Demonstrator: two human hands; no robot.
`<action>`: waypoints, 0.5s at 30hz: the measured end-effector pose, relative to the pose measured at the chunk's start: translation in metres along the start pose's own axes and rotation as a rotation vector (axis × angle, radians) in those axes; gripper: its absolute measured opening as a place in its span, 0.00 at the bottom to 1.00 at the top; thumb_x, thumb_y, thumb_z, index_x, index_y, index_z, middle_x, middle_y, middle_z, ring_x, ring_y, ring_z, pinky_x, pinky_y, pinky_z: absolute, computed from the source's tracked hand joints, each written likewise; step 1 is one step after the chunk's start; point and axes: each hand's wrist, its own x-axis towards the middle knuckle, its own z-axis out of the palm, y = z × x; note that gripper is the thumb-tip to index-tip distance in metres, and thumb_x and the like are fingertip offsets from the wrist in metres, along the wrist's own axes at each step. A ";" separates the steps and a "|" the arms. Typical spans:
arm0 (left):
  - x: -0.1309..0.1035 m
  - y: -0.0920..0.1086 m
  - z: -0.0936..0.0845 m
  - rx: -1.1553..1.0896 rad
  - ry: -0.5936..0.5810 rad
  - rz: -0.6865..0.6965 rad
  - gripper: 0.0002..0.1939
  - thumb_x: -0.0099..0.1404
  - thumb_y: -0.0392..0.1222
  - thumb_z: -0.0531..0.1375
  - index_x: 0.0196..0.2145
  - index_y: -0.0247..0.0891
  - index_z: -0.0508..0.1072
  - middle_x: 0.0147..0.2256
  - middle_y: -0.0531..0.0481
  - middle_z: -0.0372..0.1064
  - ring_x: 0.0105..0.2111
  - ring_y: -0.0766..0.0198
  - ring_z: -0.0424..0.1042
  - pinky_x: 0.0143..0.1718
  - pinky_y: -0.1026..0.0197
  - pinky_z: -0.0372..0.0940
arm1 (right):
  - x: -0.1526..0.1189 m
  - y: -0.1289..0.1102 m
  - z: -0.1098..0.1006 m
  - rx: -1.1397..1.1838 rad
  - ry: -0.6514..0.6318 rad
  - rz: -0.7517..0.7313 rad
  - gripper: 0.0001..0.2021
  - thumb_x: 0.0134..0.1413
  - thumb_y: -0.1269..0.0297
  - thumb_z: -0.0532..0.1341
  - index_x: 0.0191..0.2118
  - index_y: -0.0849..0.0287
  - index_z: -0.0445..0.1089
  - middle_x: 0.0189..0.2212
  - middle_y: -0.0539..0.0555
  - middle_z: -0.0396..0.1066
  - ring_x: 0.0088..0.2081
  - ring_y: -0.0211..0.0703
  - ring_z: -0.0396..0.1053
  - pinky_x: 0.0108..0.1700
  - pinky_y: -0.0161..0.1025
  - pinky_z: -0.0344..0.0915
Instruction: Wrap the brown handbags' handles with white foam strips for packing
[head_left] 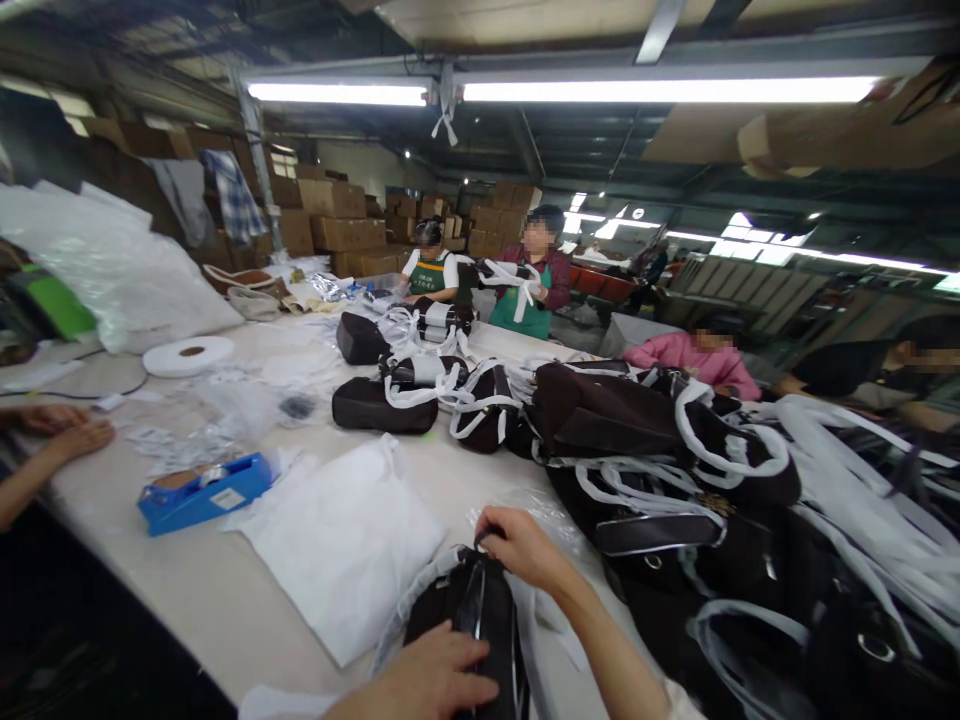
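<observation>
In front of me a black handbag (499, 610) lies on the table, with white wrapping along its handles. My left hand (427, 675) rests on top of the bag, its fingers stretched out over a shiny dark strip. At the bag's far end my right hand (521, 545) pinches a small black tab or strap end, partly hidden by the fingers. A sheet of white padded material (345, 545) lies just left of the bag. Clear plastic wrapping (544, 515) is behind my right hand.
A large pile of black bags (615, 410) with white-wrapped handles covers the right side. To the left are a blue tape dispenser (202, 495), a white roll (187, 355) and another person's hands (82, 435). Several co-workers stand or sit around the table.
</observation>
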 end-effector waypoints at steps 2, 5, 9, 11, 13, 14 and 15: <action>0.008 -0.003 -0.034 -0.243 -0.061 -0.202 0.23 0.62 0.27 0.48 0.44 0.42 0.77 0.43 0.52 0.78 0.43 0.64 0.76 0.48 0.64 0.69 | -0.040 -0.011 0.011 -0.017 0.032 -0.039 0.11 0.47 0.76 0.56 0.35 0.55 0.71 0.36 0.49 0.75 0.42 0.42 0.71 0.44 0.36 0.61; 0.047 -0.018 -0.071 -0.110 0.046 -0.578 0.23 0.63 0.26 0.43 0.43 0.36 0.75 0.39 0.48 0.77 0.39 0.64 0.76 0.43 0.64 0.70 | -0.088 -0.016 0.049 -0.122 0.093 0.061 0.08 0.52 0.72 0.55 0.36 0.54 0.68 0.33 0.52 0.75 0.35 0.45 0.72 0.35 0.37 0.59; 0.123 -0.041 -0.068 -0.037 -0.134 -0.592 0.09 0.66 0.38 0.59 0.43 0.34 0.75 0.44 0.43 0.75 0.45 0.56 0.74 0.46 0.55 0.69 | -0.099 -0.026 0.073 -0.017 0.129 0.152 0.07 0.55 0.72 0.53 0.35 0.55 0.65 0.33 0.52 0.75 0.36 0.45 0.72 0.36 0.37 0.59; 0.151 -0.049 -0.052 -0.026 -0.267 -0.577 0.11 0.66 0.44 0.63 0.41 0.33 0.74 0.41 0.47 0.74 0.39 0.58 0.74 0.42 0.54 0.71 | -0.090 -0.032 0.064 0.107 0.164 0.153 0.06 0.55 0.72 0.53 0.35 0.55 0.64 0.32 0.51 0.74 0.36 0.44 0.72 0.37 0.36 0.60; 0.164 -0.053 -0.035 0.014 -0.319 -0.565 0.12 0.68 0.46 0.61 0.43 0.34 0.73 0.42 0.47 0.73 0.40 0.59 0.74 0.42 0.53 0.72 | -0.079 -0.033 0.049 0.217 0.181 0.151 0.05 0.55 0.72 0.53 0.34 0.55 0.64 0.29 0.48 0.73 0.34 0.42 0.71 0.37 0.36 0.60; 0.167 -0.055 -0.029 0.042 -0.316 -0.560 0.13 0.69 0.46 0.60 0.44 0.34 0.73 0.44 0.46 0.72 0.41 0.59 0.73 0.43 0.52 0.71 | -0.075 -0.033 0.043 0.256 0.191 0.157 0.05 0.55 0.71 0.54 0.34 0.55 0.64 0.27 0.47 0.72 0.32 0.41 0.70 0.36 0.35 0.59; 0.167 -0.056 -0.024 0.071 -0.303 -0.554 0.13 0.69 0.46 0.60 0.46 0.35 0.72 0.45 0.45 0.71 0.43 0.58 0.73 0.44 0.51 0.71 | -0.072 -0.032 0.038 0.280 0.200 0.167 0.04 0.55 0.71 0.54 0.33 0.55 0.64 0.25 0.47 0.71 0.31 0.41 0.69 0.36 0.35 0.59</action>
